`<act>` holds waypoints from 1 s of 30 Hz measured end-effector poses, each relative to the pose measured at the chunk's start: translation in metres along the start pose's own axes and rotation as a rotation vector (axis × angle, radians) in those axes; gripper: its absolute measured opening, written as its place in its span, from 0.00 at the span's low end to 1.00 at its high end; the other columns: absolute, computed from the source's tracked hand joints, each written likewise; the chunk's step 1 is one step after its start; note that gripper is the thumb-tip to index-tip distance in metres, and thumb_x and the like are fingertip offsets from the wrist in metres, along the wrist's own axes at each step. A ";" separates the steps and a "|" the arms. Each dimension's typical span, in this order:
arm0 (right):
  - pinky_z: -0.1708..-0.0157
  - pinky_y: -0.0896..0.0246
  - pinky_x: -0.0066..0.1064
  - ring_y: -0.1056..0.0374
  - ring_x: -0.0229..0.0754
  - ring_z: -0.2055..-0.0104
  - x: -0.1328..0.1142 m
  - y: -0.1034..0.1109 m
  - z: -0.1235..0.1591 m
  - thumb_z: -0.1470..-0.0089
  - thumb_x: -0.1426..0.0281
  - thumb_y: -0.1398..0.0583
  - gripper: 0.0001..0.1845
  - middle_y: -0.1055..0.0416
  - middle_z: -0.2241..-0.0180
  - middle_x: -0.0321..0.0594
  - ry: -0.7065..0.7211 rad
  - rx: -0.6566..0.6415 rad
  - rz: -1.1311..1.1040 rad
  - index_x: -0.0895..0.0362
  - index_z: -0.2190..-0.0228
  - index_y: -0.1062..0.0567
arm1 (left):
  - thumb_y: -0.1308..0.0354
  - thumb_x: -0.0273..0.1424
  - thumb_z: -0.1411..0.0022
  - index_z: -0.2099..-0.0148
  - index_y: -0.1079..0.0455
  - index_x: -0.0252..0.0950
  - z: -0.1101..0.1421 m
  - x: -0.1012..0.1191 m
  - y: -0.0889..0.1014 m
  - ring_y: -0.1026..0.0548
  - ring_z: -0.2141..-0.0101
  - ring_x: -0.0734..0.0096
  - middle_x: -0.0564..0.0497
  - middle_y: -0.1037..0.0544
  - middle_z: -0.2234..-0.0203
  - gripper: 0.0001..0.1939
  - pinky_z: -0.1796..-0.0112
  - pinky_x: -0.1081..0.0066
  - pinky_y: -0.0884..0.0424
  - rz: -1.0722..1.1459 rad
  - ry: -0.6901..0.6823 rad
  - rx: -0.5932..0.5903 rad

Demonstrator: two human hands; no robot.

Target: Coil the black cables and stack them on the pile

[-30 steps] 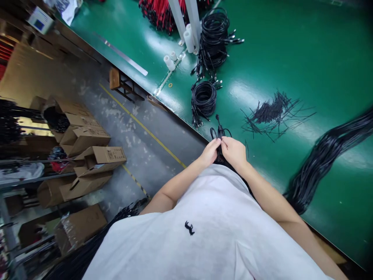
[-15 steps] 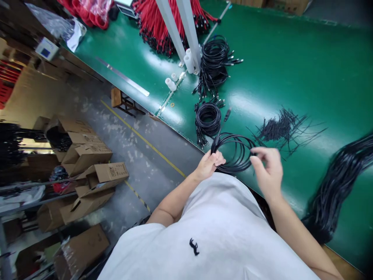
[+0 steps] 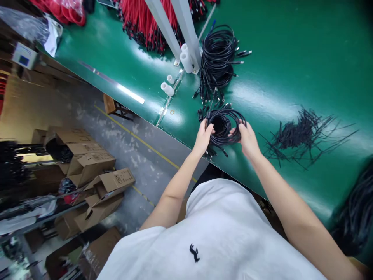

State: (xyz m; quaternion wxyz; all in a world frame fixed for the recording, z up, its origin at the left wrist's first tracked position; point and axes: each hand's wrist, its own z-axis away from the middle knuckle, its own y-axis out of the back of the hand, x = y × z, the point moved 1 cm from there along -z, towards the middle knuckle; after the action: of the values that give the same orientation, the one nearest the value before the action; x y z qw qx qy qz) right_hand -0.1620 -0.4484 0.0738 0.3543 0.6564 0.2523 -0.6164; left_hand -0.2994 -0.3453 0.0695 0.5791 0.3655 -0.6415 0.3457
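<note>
A coiled black cable (image 3: 237, 116) is between my two hands, directly over a smaller pile of coiled cables near the table's front edge. My left hand (image 3: 204, 134) grips the coil's left side, fingers closed round it. On the right side my right hand (image 3: 244, 136) holds the loops, thumb and fingers curled about them. The held coil overlaps the pile, so I cannot tell exactly where one ends and the other begins. Just beyond lies a larger pile of black coiled cables (image 3: 218, 58) with metal plug ends sticking out.
Loose black ties (image 3: 300, 132) lie to the right on the green table (image 3: 291, 70). A thick bundle of black cables (image 3: 357, 210) is at the far right. White metal posts (image 3: 186, 35), white tubes (image 3: 167, 89), a steel ruler (image 3: 128, 93) and red cables (image 3: 142, 27) occupy the left side.
Both hands have moved forward with the coil, from near my body to over the smaller pile. My right hand has closed on the coil's right side. The view has shifted slightly.
</note>
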 end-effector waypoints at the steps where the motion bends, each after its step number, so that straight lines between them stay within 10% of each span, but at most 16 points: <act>1: 0.63 0.28 0.35 0.25 0.44 0.60 0.002 -0.005 -0.011 0.33 0.54 0.56 0.27 0.26 0.53 0.49 -0.032 0.001 0.079 0.57 0.43 0.38 | 0.47 0.31 0.33 0.36 0.40 0.36 -0.009 -0.006 0.004 0.31 0.45 0.63 0.41 0.31 0.45 0.25 0.41 0.59 0.37 -0.179 -0.059 0.058; 4: 0.63 0.29 0.36 0.25 0.46 0.63 0.005 -0.016 -0.022 0.32 0.56 0.56 0.27 0.25 0.56 0.54 -0.106 -0.019 0.404 0.62 0.45 0.35 | 0.42 0.30 0.38 0.32 0.46 0.33 -0.020 -0.032 0.009 0.48 0.32 0.51 0.34 0.43 0.34 0.34 0.34 0.52 0.51 -0.519 -0.181 0.098; 10: 0.53 0.35 0.46 0.29 0.59 0.48 0.002 -0.029 -0.019 0.32 0.54 0.58 0.33 0.29 0.47 0.61 0.004 0.072 0.994 0.64 0.38 0.39 | 0.52 0.28 0.34 0.27 0.64 0.31 -0.011 -0.067 0.001 0.58 0.28 0.61 0.36 0.57 0.28 0.38 0.31 0.58 0.58 -0.420 -0.196 0.098; 17: 0.44 0.40 0.42 0.34 0.53 0.41 0.036 -0.014 -0.019 0.31 0.57 0.60 0.33 0.33 0.41 0.56 -0.001 0.103 0.741 0.63 0.36 0.39 | 0.51 0.31 0.33 0.27 0.62 0.35 -0.015 -0.068 0.012 0.58 0.28 0.61 0.38 0.55 0.28 0.37 0.31 0.56 0.57 -0.476 -0.242 0.141; 25: 0.57 0.35 0.30 0.27 0.41 0.62 0.188 0.047 0.188 0.41 0.68 0.41 0.12 0.22 0.68 0.39 -0.494 0.092 0.417 0.57 0.74 0.22 | 0.51 0.36 0.31 0.32 0.51 0.35 0.033 -0.056 0.052 0.36 0.37 0.61 0.34 0.40 0.36 0.29 0.37 0.58 0.40 -0.328 -0.449 0.135; 30: 0.64 0.31 0.32 0.30 0.36 0.67 0.272 0.131 0.277 0.37 0.63 0.41 0.14 0.27 0.67 0.39 -0.813 0.470 0.301 0.62 0.61 0.25 | 0.48 0.37 0.33 0.40 0.38 0.35 0.079 -0.071 0.010 0.24 0.51 0.66 0.41 0.26 0.50 0.22 0.45 0.62 0.30 -0.325 -0.455 -0.121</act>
State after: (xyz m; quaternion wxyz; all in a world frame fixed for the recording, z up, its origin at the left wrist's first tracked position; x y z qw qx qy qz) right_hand -0.2056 -0.7731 -0.1715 0.3515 0.4541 -0.1496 -0.8049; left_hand -0.3426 -0.4041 -0.0089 0.4890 0.4966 -0.7073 0.1186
